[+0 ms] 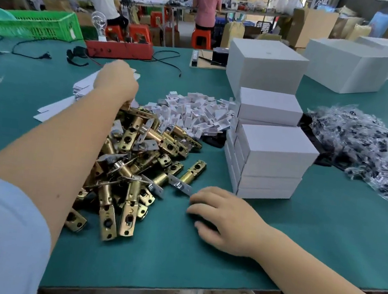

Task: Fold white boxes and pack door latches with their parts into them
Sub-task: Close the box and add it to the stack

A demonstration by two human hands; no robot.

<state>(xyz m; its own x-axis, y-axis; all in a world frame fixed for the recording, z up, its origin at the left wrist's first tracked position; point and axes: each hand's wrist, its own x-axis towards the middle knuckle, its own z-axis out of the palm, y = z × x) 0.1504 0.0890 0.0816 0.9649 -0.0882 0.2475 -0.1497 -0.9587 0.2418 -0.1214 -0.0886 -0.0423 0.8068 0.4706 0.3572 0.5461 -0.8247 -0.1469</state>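
Head view shows my left hand (pixel 116 80) reaching far over the latch pile (pixel 135 162) to the flat white box blanks (pixel 84 86), its grip hidden. Right hand (pixel 224 219) rests relaxed on the table (pixel 323 234), holding nothing, nearest a lone latch (pixel 188 175) whose long axis runs up-right from my fingertips

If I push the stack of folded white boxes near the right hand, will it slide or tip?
The stack of white boxes would probably topple rather than slide: it is tall, and its layers already sit unevenly. The boxes look like thin card, so likely light unless filled. The green table seems matte, giving some grip.
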